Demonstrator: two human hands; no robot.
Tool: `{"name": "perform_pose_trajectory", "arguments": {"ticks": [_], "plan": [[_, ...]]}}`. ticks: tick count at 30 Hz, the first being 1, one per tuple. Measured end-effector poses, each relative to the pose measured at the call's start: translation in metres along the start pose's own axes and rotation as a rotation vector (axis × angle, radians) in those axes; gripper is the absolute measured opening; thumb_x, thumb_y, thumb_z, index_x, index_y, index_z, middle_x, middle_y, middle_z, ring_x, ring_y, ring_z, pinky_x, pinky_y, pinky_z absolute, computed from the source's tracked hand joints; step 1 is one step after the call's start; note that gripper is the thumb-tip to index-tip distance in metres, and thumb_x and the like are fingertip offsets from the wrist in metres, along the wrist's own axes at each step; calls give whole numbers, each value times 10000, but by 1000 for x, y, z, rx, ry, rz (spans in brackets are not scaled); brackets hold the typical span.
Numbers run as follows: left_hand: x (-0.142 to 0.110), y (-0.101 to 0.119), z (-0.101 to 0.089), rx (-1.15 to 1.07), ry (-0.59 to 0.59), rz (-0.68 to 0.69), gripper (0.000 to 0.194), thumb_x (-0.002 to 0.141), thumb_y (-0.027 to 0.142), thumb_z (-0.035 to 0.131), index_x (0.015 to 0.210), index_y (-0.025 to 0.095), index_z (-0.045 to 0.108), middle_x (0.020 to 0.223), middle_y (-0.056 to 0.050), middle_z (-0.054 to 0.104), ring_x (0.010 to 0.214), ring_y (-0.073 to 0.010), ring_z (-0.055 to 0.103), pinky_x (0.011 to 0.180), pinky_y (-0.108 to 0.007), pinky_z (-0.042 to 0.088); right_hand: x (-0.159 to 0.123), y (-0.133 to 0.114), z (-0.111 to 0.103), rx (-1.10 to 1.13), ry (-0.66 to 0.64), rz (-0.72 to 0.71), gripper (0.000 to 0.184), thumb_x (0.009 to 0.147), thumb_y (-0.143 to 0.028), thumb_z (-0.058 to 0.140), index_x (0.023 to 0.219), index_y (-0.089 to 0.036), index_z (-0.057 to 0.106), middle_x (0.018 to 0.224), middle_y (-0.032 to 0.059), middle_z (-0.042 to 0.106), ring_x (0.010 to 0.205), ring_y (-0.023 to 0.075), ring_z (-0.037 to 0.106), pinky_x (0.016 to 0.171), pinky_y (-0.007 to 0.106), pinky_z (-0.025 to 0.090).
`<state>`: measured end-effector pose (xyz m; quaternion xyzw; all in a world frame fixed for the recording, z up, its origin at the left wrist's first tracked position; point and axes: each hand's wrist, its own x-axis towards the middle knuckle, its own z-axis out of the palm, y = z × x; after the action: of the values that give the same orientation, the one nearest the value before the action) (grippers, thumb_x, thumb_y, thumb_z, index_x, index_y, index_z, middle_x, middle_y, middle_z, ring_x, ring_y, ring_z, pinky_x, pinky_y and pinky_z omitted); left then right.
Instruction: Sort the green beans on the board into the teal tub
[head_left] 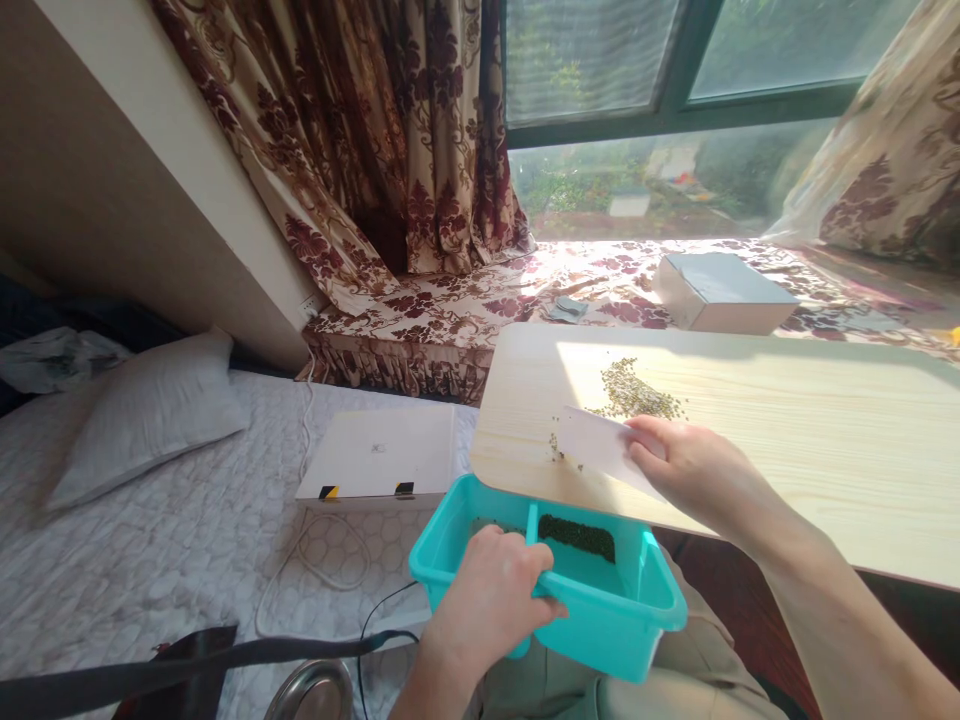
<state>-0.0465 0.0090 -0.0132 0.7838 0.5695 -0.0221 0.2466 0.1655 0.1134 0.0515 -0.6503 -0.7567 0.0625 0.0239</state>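
Note:
My left hand is closed around the near rim of a turquoise divided bin, its fingers by the middle divider. The bin sits against the near edge of a pale wooden table. Dark green beans lie in its right compartment, and a few bits show in the left one, partly hidden by my hand. In my right hand is a thin white card, pinched and resting low over the tabletop. Beyond the card lies a spread of small greenish beans; a few more are scattered to its left.
A grey-white box stands on the cloth-covered window ledge behind the table. On the bed to the left are a flat white box, a pillow and a white cable. A metal bowl sits at the bottom.

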Motion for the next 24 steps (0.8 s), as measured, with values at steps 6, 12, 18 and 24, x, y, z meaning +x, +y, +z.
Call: {"name": "perform_pose_trajectory", "arguments": {"ticks": [6, 12, 18, 24], "plan": [[2, 1, -3, 1, -23, 8, 319, 815, 524, 767, 845, 220, 678, 849, -31, 679, 890, -259, 598, 758, -318, 434, 0, 1, 2, 43, 39, 15, 355, 834, -355, 425, 971, -267, 741, 803, 54, 762, 710, 225, 673, 600, 297, 432], [10, 5, -6, 17, -125, 35, 305, 814, 508, 775, 813, 218, 682, 812, -27, 666, 854, -236, 608, 863, -330, 449, -5, 7, 13, 221, 44, -60, 354, 856, -392, 392, 927, -267, 716, 715, 21, 741, 547, 186, 641, 534, 293, 453], [22, -3, -14, 89, -343, 113, 307, 840, 510, 751, 922, 218, 706, 866, -48, 676, 878, -229, 646, 1010, -384, 411, -1, 18, 23, 426, 163, -226, 306, 908, -384, 431, 885, -278, 717, 665, -1, 741, 536, 175, 677, 420, 254, 460], [45, -3, -19, 284, -603, 167, 172, 939, 368, 644, 932, 214, 720, 801, -76, 672, 691, -222, 641, 802, -361, 487, -5, 50, 38, 426, 254, -306, 250, 908, -345, 492, 1034, -321, 707, 905, -18, 785, 632, 162, 721, 545, 235, 570]]}}
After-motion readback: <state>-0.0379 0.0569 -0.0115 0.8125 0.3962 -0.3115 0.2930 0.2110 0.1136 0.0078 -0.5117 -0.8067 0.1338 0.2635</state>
